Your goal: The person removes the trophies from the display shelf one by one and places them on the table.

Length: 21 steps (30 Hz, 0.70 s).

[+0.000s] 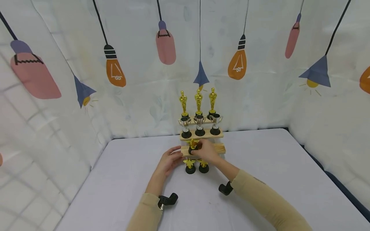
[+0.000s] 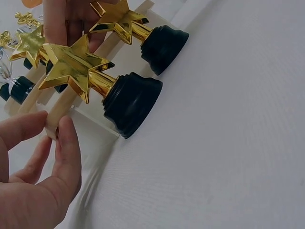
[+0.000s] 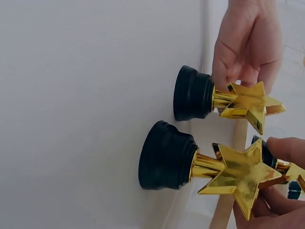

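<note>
My right hand (image 1: 207,151) pinches the black base of a gold star trophy (image 1: 192,143) at the lowest wooden step (image 1: 220,148) of a tiered stand. In the right wrist view, its thumb and fingers close round that base (image 3: 263,151), partly hidden by a nearer trophy. My left hand (image 1: 170,161) is at the step's left end; in the left wrist view its fingertips pinch the end of the wooden board (image 2: 60,110). Two more gold star trophies, a left one (image 1: 189,163) and a right one (image 1: 203,164), stand upright on the table in front.
Three silver cups, the middle one (image 1: 199,122) among them, stand on the middle step (image 1: 204,136). Behind them, three gold figure trophies (image 1: 198,102) line the top step. The white table (image 1: 138,166) meets a patterned curtain (image 1: 138,106) at its back edge.
</note>
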{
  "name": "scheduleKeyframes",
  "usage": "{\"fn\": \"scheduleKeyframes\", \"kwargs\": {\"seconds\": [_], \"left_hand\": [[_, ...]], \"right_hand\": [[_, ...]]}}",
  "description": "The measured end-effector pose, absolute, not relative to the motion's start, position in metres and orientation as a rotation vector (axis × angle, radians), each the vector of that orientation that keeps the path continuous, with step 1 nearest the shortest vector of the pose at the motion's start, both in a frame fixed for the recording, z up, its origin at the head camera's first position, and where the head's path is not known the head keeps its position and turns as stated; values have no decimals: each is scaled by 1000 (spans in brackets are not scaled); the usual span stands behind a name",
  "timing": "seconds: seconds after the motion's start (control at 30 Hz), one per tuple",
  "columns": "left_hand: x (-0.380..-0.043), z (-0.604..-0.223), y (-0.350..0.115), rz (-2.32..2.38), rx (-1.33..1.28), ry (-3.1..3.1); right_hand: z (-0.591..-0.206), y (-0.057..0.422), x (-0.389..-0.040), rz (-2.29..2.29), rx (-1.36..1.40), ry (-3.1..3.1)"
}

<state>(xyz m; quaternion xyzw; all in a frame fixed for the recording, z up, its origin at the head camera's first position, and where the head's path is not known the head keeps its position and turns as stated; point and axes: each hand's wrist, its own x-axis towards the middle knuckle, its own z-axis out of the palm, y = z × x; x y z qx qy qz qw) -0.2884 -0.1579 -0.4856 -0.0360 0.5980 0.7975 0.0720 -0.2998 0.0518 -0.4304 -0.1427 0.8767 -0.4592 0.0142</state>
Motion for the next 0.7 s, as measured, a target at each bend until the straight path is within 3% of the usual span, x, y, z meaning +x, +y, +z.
{"fn": "scheduleKeyframes", "kwargs": {"seconds": [0.7], "left_hand": [[-286,-489,-156,2422,-92,1812]], "right_hand": [[-431,81,-294,-1454,-341,2722]]}}
